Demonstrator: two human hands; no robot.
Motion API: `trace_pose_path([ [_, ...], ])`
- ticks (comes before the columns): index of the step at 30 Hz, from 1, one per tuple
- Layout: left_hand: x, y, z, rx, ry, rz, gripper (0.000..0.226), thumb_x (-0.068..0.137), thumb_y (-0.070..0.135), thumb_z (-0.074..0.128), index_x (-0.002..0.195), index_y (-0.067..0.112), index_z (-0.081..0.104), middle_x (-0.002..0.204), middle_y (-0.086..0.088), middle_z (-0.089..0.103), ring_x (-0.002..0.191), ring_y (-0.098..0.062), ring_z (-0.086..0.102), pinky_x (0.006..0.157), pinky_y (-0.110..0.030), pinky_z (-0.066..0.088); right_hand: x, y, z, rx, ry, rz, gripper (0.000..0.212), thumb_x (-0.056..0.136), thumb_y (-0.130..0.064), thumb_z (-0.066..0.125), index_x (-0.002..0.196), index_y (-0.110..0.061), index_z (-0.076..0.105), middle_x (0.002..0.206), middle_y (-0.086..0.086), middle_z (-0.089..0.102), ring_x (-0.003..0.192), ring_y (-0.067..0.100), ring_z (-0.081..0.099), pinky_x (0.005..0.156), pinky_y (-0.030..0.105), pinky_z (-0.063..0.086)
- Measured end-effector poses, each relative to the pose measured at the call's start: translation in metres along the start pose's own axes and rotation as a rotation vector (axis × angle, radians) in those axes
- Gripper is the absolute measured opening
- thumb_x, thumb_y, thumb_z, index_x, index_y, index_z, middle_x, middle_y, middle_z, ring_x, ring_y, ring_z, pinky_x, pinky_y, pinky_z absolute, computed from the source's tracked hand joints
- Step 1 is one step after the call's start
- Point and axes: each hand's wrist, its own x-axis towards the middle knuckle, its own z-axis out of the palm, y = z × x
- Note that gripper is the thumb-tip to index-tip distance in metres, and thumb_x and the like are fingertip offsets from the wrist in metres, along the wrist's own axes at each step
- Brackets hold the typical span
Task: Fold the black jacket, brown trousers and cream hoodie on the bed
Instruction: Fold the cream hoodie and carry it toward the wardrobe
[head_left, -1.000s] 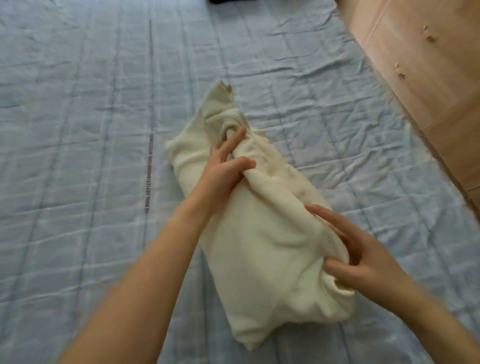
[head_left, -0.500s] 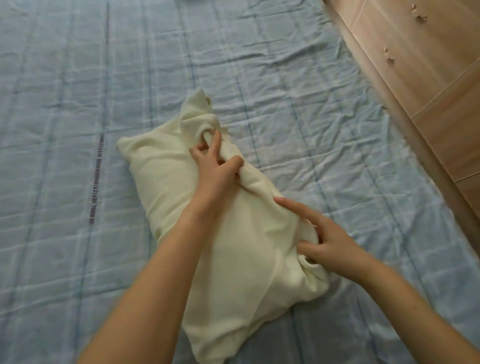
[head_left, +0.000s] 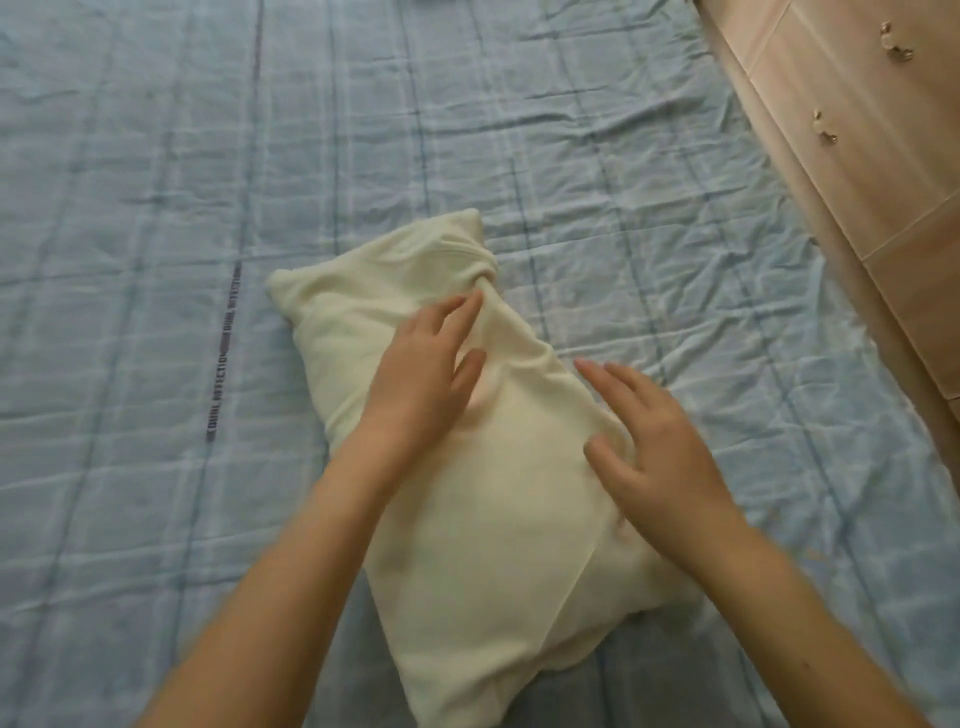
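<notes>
The bed (head_left: 156, 208) is the biggest thing here. Its blue sheet is thin and full of little wrinkles, with pale checks and a line of small dark letters at about 9 o'clock. A wood cupboard (head_left: 857, 182) with small shiny knobs stands at 2 o'clock.

The hoodie (head_left: 483, 545) lies in the middle of the bed, running from 11 o'clock down to 6 o'clock. It is cream, soft and thick, and it is folded into a puffy bundle a bit like a pillow. One end is bunched up at 12 o'clock.

The left hand (head_left: 421, 374) lies flat on the top half of the hoodie, fingers spread and straight, holding nothing. The right hand (head_left: 654, 436) rests on the hoodie's right side, also flat and spread.

I think this is the hoodie step, and it looks nearly done. The hands seem to be patting it smooth. No jacket or trousers show here, so I cannot tell if they are folded. The next move may need a gentle push to flatten the bunched end, so the soft bundle does not pop open.
</notes>
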Motion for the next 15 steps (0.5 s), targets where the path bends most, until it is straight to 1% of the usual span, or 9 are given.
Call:
trace_pose_path([
  [1,-0.012,-0.007,-0.006,0.189,0.068,-0.006,0.059,0.096,0.038,0.036,0.149,0.013,0.037,0.153,-0.014,0.038,0.139,-0.035,0.036,0.115,-0.041,0.026,0.003,-0.013,0.013,-0.082,0.01,-0.067,0.064,0.085,-0.039,0.044,0.149,-0.036,0.039,0.154,0.002,0.04,0.143,0.016,0.031,0.117,0.024,0.015],
  [2,-0.025,-0.012,-0.01,0.306,0.076,-0.067,0.066,0.094,0.044,0.024,0.15,0.01,0.035,0.156,-0.014,0.033,0.145,-0.037,0.026,0.118,-0.048,0.017,0.006,-0.022,0.027,-0.171,-0.007,-0.114,0.063,0.088,-0.043,0.038,0.151,-0.04,0.033,0.159,0.001,0.032,0.149,0.021,0.022,0.12,0.036,0.013],
  [3,-0.035,-0.016,-0.009,0.369,0.044,-0.136,0.071,0.092,0.047,0.016,0.151,0.011,0.031,0.16,-0.011,0.025,0.149,-0.034,0.016,0.119,-0.05,0.009,0.009,-0.023,0.042,-0.261,-0.039,-0.136,0.063,0.09,-0.048,0.033,0.152,-0.044,0.026,0.163,-0.002,0.024,0.152,0.023,0.014,0.12,0.046,0.009],
  [4,-0.042,-0.02,-0.003,0.408,-0.004,-0.184,0.074,0.091,0.05,0.011,0.153,0.013,0.028,0.162,-0.009,0.019,0.151,-0.032,0.009,0.12,-0.051,0.003,0.012,-0.019,0.053,-0.338,-0.077,-0.132,0.062,0.091,-0.052,0.028,0.153,-0.047,0.02,0.165,-0.005,0.017,0.153,0.023,0.007,0.12,0.053,0.007],
  [6,-0.049,-0.029,0.015,0.43,-0.066,-0.206,0.073,0.091,0.052,0.011,0.154,0.017,0.026,0.163,-0.006,0.015,0.151,-0.029,0.004,0.12,-0.053,-0.001,0.015,0.002,0.072,-0.429,-0.144,-0.074,0.062,0.091,-0.059,0.019,0.153,-0.048,0.012,0.165,-0.009,0.008,0.154,0.022,0.001,0.121,0.055,0.006],
  [8,-0.048,-0.04,0.032,0.43,-0.103,-0.216,0.072,0.091,0.052,0.014,0.154,0.02,0.026,0.163,-0.005,0.016,0.151,-0.029,0.006,0.12,-0.053,0.0,0.016,0.022,0.085,-0.452,-0.16,-0.038,0.062,0.092,-0.06,0.02,0.152,-0.048,0.011,0.165,-0.009,0.008,0.154,0.022,0.003,0.121,0.052,0.009],
  [11,-0.047,-0.048,0.043,0.426,-0.141,-0.242,0.071,0.091,0.05,0.013,0.155,0.021,0.024,0.163,-0.003,0.016,0.151,-0.027,0.006,0.12,-0.052,0.001,0.019,0.022,0.091,-0.486,-0.182,-0.012,0.062,0.091,-0.06,0.023,0.151,-0.047,0.016,0.164,-0.008,0.014,0.153,0.023,0.009,0.12,0.054,0.013],
  [13,-0.045,-0.049,0.039,0.405,-0.195,-0.233,0.07,0.092,0.052,0.013,0.156,0.022,0.02,0.164,-0.002,0.011,0.151,-0.026,0.003,0.12,-0.051,-0.001,0.02,0.01,0.085,-0.523,-0.178,0.019,0.065,0.088,-0.06,0.021,0.151,-0.047,0.018,0.164,-0.006,0.017,0.153,0.024,0.011,0.119,0.055,0.011],
  [15,-0.038,-0.052,0.024,0.362,-0.218,-0.192,0.068,0.095,0.054,0.015,0.155,0.024,0.022,0.164,-0.001,0.014,0.151,-0.026,0.007,0.119,-0.049,0.003,0.025,-0.011,0.081,-0.488,-0.102,0.031,0.066,0.088,-0.055,0.023,0.152,-0.039,0.031,0.162,0.0,0.027,0.151,0.027,0.018,0.118,0.059,0.012],
])
